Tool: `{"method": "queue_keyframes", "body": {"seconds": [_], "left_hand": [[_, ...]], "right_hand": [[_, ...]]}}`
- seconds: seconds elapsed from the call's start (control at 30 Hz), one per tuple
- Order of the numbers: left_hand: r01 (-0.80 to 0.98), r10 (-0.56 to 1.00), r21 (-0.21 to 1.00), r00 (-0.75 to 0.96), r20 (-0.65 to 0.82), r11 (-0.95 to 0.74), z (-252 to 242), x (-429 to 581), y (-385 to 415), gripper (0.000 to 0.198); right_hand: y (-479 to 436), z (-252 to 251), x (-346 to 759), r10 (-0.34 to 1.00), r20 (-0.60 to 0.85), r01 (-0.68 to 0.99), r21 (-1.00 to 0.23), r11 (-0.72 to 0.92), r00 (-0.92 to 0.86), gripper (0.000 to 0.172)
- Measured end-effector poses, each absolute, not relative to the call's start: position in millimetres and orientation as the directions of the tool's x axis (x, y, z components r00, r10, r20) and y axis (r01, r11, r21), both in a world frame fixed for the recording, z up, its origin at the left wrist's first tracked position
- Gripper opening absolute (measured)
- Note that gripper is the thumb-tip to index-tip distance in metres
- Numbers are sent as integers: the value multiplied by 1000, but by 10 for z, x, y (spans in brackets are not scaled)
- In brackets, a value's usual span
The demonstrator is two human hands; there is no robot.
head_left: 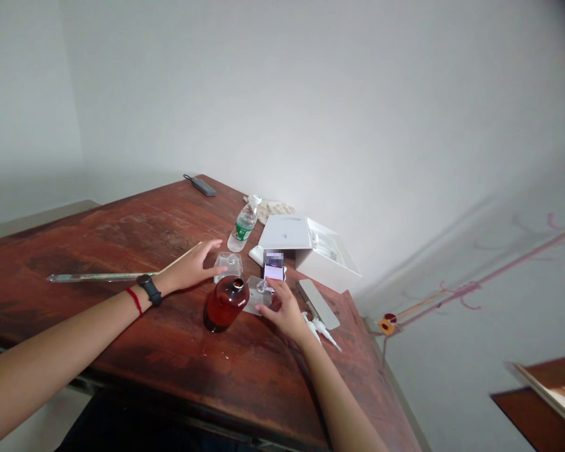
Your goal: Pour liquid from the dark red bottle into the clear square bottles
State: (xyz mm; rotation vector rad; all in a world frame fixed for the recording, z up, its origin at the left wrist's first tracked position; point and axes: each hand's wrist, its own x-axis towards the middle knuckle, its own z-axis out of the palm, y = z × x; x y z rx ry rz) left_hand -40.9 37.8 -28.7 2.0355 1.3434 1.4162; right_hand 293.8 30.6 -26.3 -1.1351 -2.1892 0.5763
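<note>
My left hand (192,269) hovers with fingers apart at the left side of a clear plastic piece (229,263), its thumb close in front. My right hand (285,309) has thumb and fingers spread at the right edge of a second clear plastic piece (254,300), touching or nearly touching it; I cannot tell which. Between my hands, nearer to me, an uncapped amber bottle (225,306) with reddish-brown contents stands upright. Two white pump dispenser heads (324,331) lie to the right of my right hand.
A water bottle (243,227) stands behind. A lit phone (274,270) leans by an open white box (327,263). A grey-white flat case (318,304) lies right, a long thin wrapped stick (98,277) left, a dark pouch-like object (202,186) far back. A pink coat rack (433,307) stands beyond the wooden table (179,370).
</note>
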Motion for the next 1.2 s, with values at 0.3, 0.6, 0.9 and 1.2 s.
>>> {"method": "queue_keyframes", "body": {"seconds": [0.3,0.6,0.9,1.2], "left_hand": [[526,861,700,137,490,-482,-293,-419,377,93],[522,878,712,187,441,-469,-289,-431,379,92],[522,906,742,201,373,-421,-374,-469,440,95],[586,915,703,235,328,-403,-358,-558,493,88]], "right_hand": [[280,-235,2934,841,298,595,-601,533,-452,73],[250,-196,2918,843,291,593,-608,528,-452,73],[260,-149,2949,821,299,590,-580,561,-487,85],[237,-64,2982,822,350,584,-582,567,-450,96]]}}
